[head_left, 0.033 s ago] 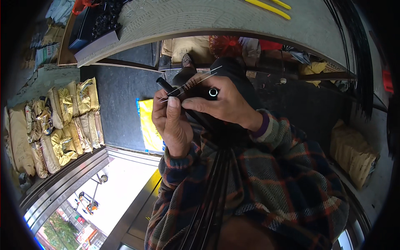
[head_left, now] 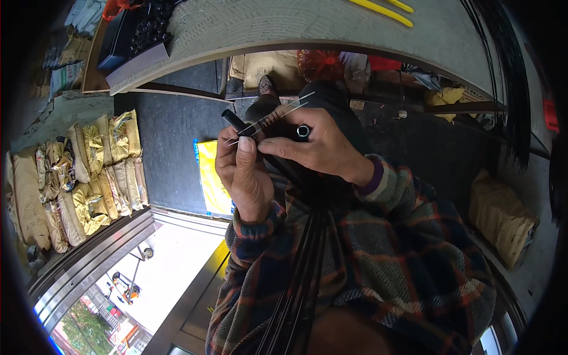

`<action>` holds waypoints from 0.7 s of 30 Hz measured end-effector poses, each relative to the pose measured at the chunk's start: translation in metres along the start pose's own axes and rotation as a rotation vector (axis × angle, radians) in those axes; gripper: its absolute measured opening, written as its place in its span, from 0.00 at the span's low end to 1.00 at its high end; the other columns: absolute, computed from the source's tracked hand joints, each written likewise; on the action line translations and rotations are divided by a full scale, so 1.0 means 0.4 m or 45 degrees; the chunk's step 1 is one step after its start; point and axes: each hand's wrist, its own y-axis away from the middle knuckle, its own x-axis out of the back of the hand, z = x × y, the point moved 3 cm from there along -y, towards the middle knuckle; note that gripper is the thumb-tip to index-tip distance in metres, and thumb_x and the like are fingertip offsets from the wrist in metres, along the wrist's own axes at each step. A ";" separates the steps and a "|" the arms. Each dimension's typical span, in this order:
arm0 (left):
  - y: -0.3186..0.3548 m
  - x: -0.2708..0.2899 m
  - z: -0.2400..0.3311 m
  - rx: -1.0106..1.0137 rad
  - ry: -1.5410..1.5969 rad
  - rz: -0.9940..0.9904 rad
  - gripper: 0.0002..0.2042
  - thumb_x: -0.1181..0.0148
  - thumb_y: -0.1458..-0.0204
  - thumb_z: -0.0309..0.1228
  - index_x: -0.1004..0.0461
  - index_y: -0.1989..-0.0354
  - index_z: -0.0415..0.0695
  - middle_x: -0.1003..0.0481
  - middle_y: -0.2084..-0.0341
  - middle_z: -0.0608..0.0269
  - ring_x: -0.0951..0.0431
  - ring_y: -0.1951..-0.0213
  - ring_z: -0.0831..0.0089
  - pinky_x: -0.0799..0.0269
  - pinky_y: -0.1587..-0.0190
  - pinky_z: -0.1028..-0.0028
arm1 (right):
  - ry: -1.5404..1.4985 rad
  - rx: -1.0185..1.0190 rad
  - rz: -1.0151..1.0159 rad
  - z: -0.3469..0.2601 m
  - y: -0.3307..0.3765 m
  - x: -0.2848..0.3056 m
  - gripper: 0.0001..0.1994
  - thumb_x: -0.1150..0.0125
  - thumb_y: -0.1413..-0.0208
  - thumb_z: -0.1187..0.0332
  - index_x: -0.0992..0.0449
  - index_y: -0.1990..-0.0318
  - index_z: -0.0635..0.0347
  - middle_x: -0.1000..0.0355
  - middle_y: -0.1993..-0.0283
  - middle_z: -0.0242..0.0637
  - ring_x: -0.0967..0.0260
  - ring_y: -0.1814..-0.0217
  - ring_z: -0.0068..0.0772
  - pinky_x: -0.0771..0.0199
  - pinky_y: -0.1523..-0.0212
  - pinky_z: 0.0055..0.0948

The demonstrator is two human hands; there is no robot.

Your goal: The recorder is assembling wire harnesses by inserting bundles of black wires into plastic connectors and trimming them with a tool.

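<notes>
In front of my body, my left hand is closed, its thumb and fingers pinching a short black rod and the near ends of two thin metal rods. Several dark loops cross between the metal rods. Close on the right, my right hand is curled, with its thumb pointing at the left thumb. A black tube with a bright ring-shaped end sticks out of its grip. Long black strands run from below the hands down over my plaid jacket; where they join the held pieces is hidden.
Ahead stands a grey worktable bearing a yellow-handled tool and a box of black parts. Wrapped brown packages are stacked at left. A yellow bag lies on the floor. Black strands hang at right above a brown sack.
</notes>
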 end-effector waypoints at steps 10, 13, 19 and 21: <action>0.000 0.019 0.000 -0.053 -0.049 -0.058 0.09 0.42 0.53 0.26 0.33 0.65 0.38 0.27 0.72 0.63 0.29 0.70 0.79 0.34 0.62 0.81 | -0.009 -0.097 -0.144 0.022 0.008 0.003 0.11 0.38 0.53 0.66 0.26 0.69 0.66 0.30 0.74 0.34 0.36 0.71 0.18 0.37 0.70 0.19; 0.002 0.022 -0.001 -0.093 -0.089 -0.049 0.09 0.41 0.53 0.26 0.33 0.66 0.37 0.27 0.72 0.63 0.29 0.71 0.80 0.34 0.62 0.81 | 0.075 -0.072 -0.140 0.003 0.016 0.003 0.11 0.38 0.53 0.66 0.27 0.69 0.66 0.30 0.75 0.34 0.37 0.73 0.18 0.37 0.73 0.19; 0.000 0.038 -0.015 -0.099 -0.083 -0.071 0.09 0.40 0.55 0.26 0.33 0.67 0.38 0.28 0.73 0.63 0.29 0.71 0.78 0.34 0.62 0.81 | 0.351 0.136 -0.063 0.022 0.029 0.004 0.11 0.38 0.53 0.67 0.28 0.69 0.67 0.32 0.78 0.35 0.37 0.77 0.19 0.39 0.77 0.20; 0.002 0.065 0.008 -0.134 -0.036 -0.115 0.09 0.39 0.56 0.25 0.33 0.68 0.38 0.28 0.73 0.62 0.29 0.71 0.77 0.34 0.62 0.80 | 0.406 0.214 -0.071 0.005 0.018 -0.023 0.11 0.37 0.54 0.67 0.28 0.69 0.67 0.32 0.79 0.35 0.37 0.77 0.20 0.39 0.77 0.20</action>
